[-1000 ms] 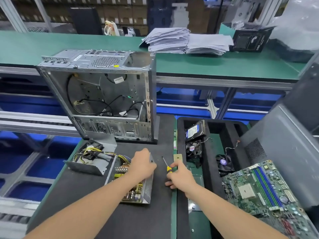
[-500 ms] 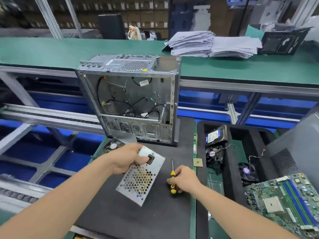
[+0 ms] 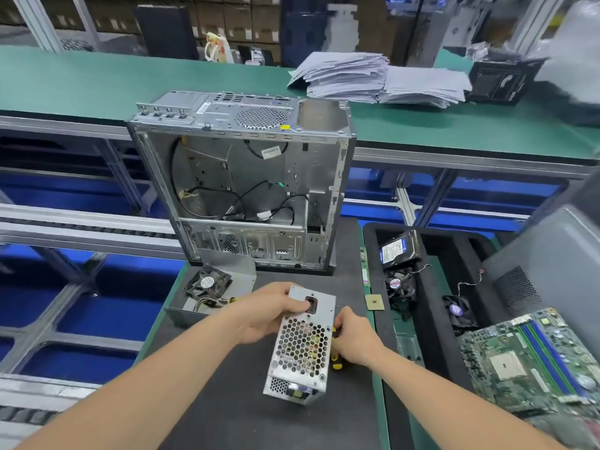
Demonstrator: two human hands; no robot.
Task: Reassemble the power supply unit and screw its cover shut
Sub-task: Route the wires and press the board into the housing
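Power supply unit (image 3: 302, 349): tilted over the middle of the dark surface (image 3: 227, 401), perforated face up, its upper end clasped in the left hand (image 3: 266, 313) grip. Screwdriver (image 3: 337, 363): handle enclosed by the curled right hand (image 3: 354, 339) grip, partly hidden behind the unit. Open computer case (image 3: 246, 183): stood at the far edge. Fan housing (image 3: 214, 287): laid at the left edge. Processor chip (image 3: 374, 302): laid at the right edge, beside a parts tray (image 3: 425, 323).
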